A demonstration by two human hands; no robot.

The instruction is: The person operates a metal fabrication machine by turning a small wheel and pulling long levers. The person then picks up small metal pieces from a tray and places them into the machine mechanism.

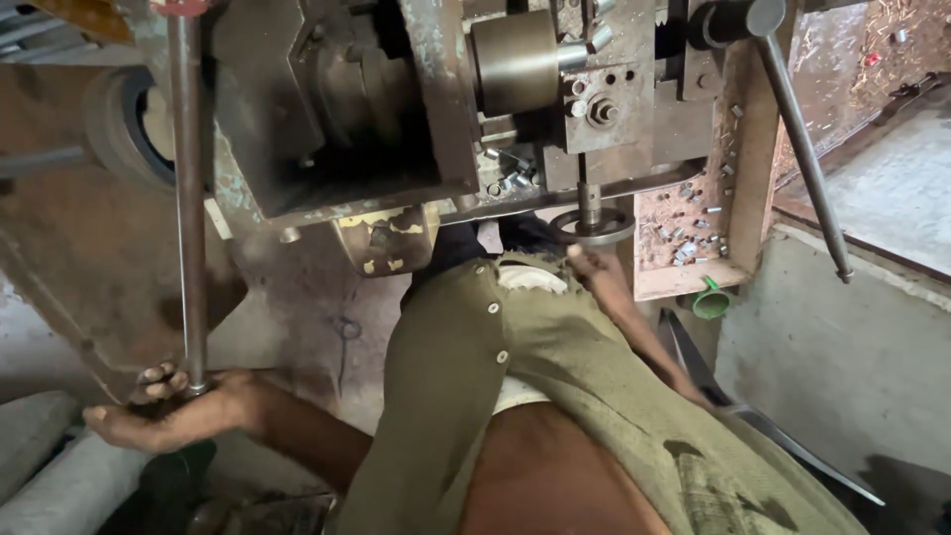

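Olive-green shirt cloth (555,396) is filling the foreground, hanging open over the person's bare torso as they are leaning in toward a grimy metalworking machine (396,109). Low on the person's left side, the left hand (163,406) is gripping the bottom end of a long steel lever rod (188,198) — fingers curled tight around it, thumb pointing outward — while the rod is standing almost upright, reaching up past the machine's front face to the top of the frame.

On the other side, the right hand (586,260) is reaching up beneath the machine head, just under a round metal ring (592,226) fitted around a short vertical spindle. Only the fingertips are showing past the shirt — whether they are closed on anything cannot be told.

Beside that hand, a rusty tray (741,188) is holding a scatter of small shiny cylindrical metal pieces (686,248). A small green funnel (709,301) is sitting at the tray's lower corner, and a second slanted handle bar (802,149) is angling down to the right, well apart from both hands.
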